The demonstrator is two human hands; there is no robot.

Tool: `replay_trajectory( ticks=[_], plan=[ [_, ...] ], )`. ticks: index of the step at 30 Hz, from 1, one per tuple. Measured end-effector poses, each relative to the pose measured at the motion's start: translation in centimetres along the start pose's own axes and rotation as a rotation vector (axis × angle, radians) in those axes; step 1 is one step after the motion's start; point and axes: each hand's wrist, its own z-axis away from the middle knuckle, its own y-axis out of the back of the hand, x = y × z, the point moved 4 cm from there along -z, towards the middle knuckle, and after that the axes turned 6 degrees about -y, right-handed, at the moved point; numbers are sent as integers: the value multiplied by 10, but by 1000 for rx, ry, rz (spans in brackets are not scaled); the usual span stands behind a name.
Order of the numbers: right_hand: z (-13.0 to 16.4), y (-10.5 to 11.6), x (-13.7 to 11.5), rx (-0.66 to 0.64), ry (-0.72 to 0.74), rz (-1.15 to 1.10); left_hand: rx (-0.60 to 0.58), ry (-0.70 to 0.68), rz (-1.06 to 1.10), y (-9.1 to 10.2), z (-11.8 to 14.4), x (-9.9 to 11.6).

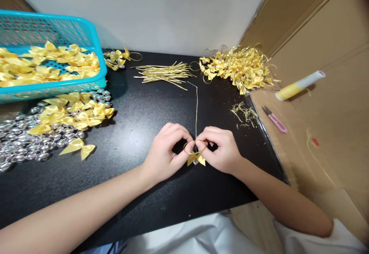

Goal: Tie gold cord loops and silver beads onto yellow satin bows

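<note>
Over the black tabletop (138,169), my left hand (165,152) and my right hand (220,150) meet at the middle. Between their fingertips sits a small yellow ribbon bow (196,159) with a silver bead under it. A gold cord (196,108) is looped into a ring just above the bow, and its free end runs straight away from me across the table. Both hands pinch the loop and bow, left from the left side, right from the right side.
A turquoise basket (86,35) of yellow bows stands far left, with loose bows (75,112) and silver beads (23,142) before it. Cut gold cords (164,72) lie at the back, finished bows (239,67) far right. Pink snips (275,120) and a glue tube (300,85) rest on cardboard.
</note>
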Motion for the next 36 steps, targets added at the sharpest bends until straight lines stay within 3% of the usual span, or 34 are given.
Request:
replay_trajectory(
  ticks=[9, 24, 36],
  plan=[
    [1, 1, -1, -11, -3, 95, -1, -40, -84, 2, 1, 2],
    [0, 1, 0, -18, 17, 18, -58, 18, -147, 0, 3, 2],
    [1, 1, -1, -25, 4, -84, 70, -39, -361, 5, 3, 11]
  ],
)
